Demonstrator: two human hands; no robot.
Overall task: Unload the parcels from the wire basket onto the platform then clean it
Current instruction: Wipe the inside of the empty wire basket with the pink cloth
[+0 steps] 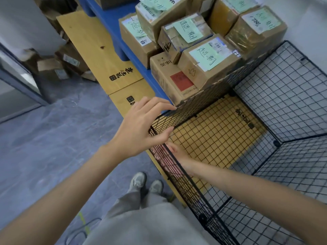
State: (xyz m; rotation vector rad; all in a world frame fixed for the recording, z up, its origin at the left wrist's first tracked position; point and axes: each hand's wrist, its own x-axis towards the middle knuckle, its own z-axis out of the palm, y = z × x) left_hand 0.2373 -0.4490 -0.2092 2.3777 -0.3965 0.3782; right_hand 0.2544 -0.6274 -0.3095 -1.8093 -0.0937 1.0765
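Storeroom, grey floor [53, 138]. The blue platform [109, 20] lies ahead of my fingers [159, 104], with the parcels [203, 68] stacked on it. The wire basket [292, 85] spreads right of them, no parcels inside, mouth up, long axis seemingly along the platform edge. My left hand [141, 128] has its fingers apart, straddling the near top corner. My right hand [175, 156] is inside at the near wall; mesh hides its fingers, so I cannot tell. Judgement: light, stiff panels, joints may flex. Grip the rim corners.
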